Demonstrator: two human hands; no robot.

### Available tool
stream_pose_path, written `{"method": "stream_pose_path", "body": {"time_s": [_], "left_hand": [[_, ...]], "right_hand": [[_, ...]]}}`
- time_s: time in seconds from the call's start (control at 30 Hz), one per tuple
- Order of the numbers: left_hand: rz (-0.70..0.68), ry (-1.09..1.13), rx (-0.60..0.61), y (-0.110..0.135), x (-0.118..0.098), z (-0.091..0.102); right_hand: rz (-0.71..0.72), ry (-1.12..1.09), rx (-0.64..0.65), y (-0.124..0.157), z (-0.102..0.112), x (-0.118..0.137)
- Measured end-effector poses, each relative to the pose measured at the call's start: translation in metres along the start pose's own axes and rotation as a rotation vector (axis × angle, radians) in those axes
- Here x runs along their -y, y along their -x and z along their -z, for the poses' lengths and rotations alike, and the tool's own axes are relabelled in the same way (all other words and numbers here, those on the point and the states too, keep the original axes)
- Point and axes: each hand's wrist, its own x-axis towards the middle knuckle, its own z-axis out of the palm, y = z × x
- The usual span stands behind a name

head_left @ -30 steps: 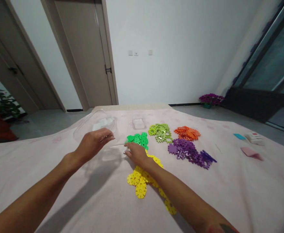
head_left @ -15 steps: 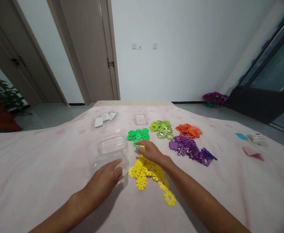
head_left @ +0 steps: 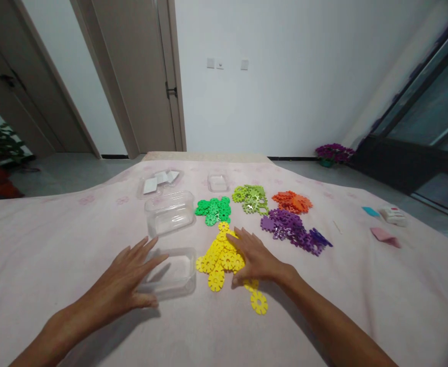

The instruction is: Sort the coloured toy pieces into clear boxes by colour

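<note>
My left hand is open, fingers spread, at the left side of a clear plastic container; I cannot tell whether it touches it. A second clear container stands just behind that one. Over the right side of a pile of yellow notched plastic discs, my right hand is open with fingers apart. One loose yellow disc lies nearest to me, below the right wrist. Directly behind the yellow pile is a heap of green discs.
Lime-green pieces, orange pieces and purple pieces lie in heaps to the right. White cards rest in clear trays at the back left, near a small clear box. Far right are a pink cloth and a white packet.
My left hand has moved left and its fingers have spread. My right hand has come back from the green discs toward the yellow pile. The two containers now stand apart.
</note>
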Motion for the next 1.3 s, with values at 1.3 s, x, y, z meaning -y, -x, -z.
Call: {"method": "stream_pose_path", "body": {"time_s": [1.3], "left_hand": [[-0.156,0.220,-0.145,-0.047,-0.074,-0.010]], "right_hand": [[0.096,0.078,-0.253,-0.017,-0.029,0.016]]}}
